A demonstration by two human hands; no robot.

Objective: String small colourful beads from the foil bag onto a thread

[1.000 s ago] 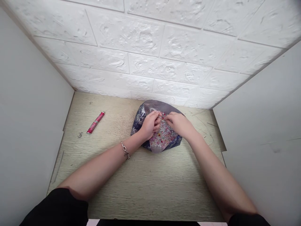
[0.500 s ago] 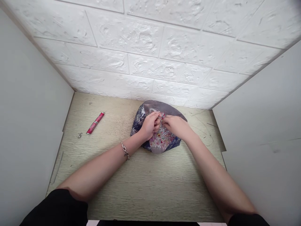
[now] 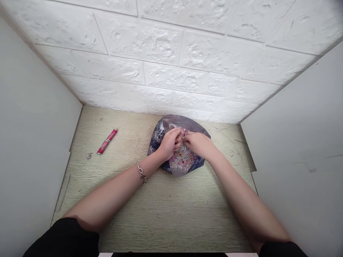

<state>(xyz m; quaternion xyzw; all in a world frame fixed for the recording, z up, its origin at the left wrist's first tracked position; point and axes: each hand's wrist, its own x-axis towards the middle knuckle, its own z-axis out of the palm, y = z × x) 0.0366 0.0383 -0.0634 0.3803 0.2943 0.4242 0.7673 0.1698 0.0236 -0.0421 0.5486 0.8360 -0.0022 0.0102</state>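
Note:
A bag (image 3: 184,123) with dark blue patterned sides lies opened out near the back wall, and many small mixed beads (image 3: 182,159) in white, pink, red and yellow fill its middle. Above the beads, my left hand (image 3: 170,143) is closed, thumb and forefinger pinched together; whatever is between them is too small to name. My right hand (image 3: 197,143) comes in from the other side, its fingers also pinched close to the left fingertips. What the right fingers hold, if anything, is hidden. A chain bracelet (image 3: 140,172) circles my left wrist.
On the left of the wooden table (image 3: 150,214) lies a red tube-like stick (image 3: 107,141). Small shiny metal pieces (image 3: 89,156) sit beside it. Thin threads (image 3: 230,141) trail at the back right. A white brick-pattern wall (image 3: 160,71) and side panels enclose the table.
My right hand has drawn slightly nearer to the left fingertips. The left hand stays pinched over the beads, and the whole view has shifted a little.

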